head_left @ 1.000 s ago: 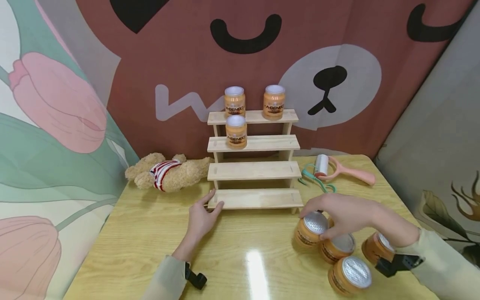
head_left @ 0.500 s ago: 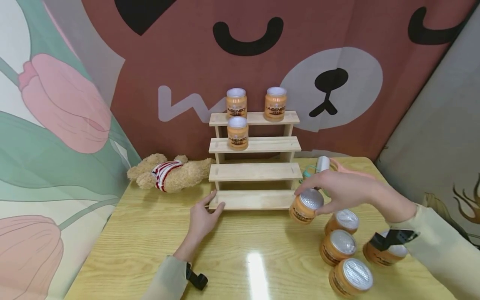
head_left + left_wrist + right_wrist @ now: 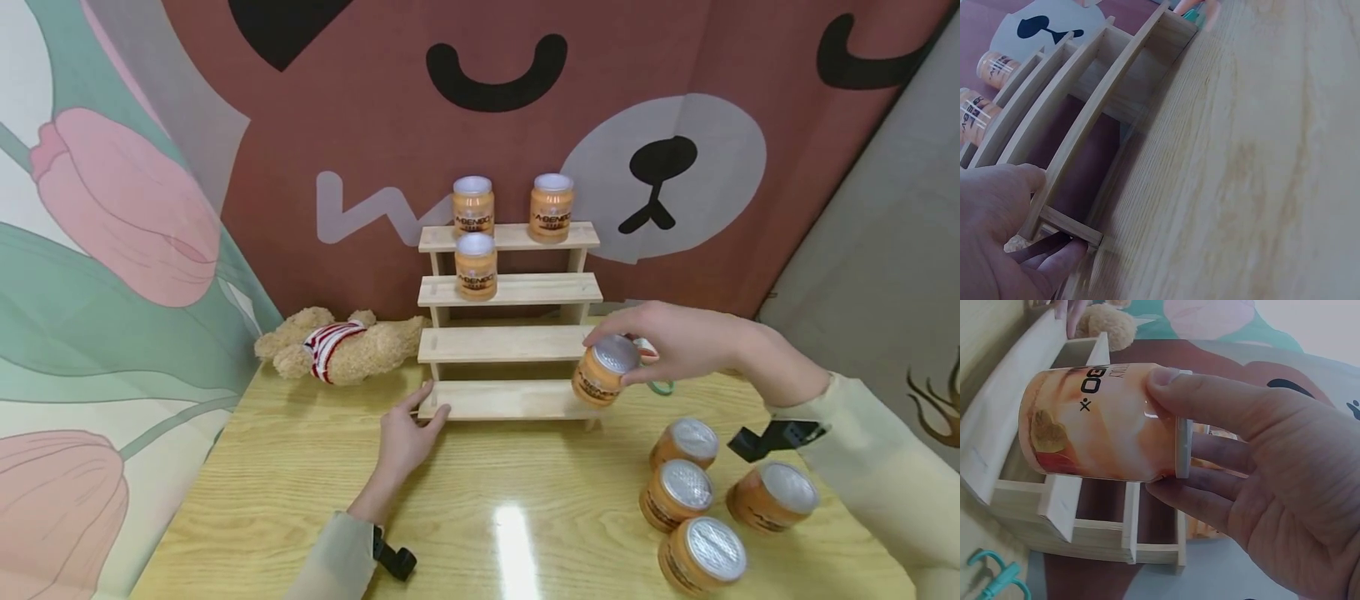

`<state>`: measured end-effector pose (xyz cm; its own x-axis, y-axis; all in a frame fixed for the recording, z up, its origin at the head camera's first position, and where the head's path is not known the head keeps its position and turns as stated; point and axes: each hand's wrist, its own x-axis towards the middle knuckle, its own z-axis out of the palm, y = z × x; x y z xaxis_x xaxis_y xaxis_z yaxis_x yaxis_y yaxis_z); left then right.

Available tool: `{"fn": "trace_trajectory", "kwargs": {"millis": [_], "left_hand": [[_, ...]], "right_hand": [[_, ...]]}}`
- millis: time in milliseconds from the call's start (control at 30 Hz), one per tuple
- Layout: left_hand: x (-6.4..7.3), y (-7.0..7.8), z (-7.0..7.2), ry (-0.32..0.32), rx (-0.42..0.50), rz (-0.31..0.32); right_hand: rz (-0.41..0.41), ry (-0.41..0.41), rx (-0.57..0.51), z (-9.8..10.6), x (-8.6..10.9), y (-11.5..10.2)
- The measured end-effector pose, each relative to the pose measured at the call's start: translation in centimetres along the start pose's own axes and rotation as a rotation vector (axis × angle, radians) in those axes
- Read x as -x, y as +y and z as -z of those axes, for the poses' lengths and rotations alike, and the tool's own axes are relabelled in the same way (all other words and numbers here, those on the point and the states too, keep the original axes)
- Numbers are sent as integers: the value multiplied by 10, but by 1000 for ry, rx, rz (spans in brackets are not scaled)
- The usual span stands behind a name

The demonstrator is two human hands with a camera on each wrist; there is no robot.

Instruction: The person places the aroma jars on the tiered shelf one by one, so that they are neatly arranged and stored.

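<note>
A stepped wooden display stand (image 3: 510,343) occupies the table's middle, with two orange jars (image 3: 551,208) on its top tier and another jar (image 3: 476,271) on the tier below. My left hand (image 3: 405,442) grips the left end of the lowest tier; the left wrist view shows the fingers around the wooden end piece (image 3: 1072,225). My right hand (image 3: 675,342) pinches an orange printed jar (image 3: 1097,422) by its upper part, thumb on one side and fingers on the other. In the head view this jar, slightly tilted, overlaps the right end of the lowest tier.
Several more orange jars (image 3: 678,493) with silvery tops stand on the table (image 3: 450,533) at front right. A plush toy (image 3: 352,346) in a striped top lies left of the stand. A green item (image 3: 1000,578) lies right of it, mostly hidden in the head view.
My right hand has lifted the jar from beside the other jars and carried it up and slightly left to the stand's right end. My left hand has stayed on the stand.
</note>
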<state>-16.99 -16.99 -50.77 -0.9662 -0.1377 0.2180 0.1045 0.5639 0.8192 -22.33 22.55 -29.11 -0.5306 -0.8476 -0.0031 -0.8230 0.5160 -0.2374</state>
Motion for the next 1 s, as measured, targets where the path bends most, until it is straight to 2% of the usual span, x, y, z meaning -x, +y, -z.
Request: {"fn": "trace_trajectory", "kwargs": {"millis": [200, 533, 767, 1000], "left_hand": [[0, 0, 0, -6, 0, 11], [0, 1, 1, 2, 1, 10], [-1, 3, 2, 5, -2, 17], [-1, 1, 1, 5, 1, 17]], "right_hand": [[-3, -7, 20, 15, -10, 5], [-28, 50, 38, 40, -30, 18], [-11, 95, 22, 44, -39, 27], [-3, 89, 3, 45, -48, 33]]}}
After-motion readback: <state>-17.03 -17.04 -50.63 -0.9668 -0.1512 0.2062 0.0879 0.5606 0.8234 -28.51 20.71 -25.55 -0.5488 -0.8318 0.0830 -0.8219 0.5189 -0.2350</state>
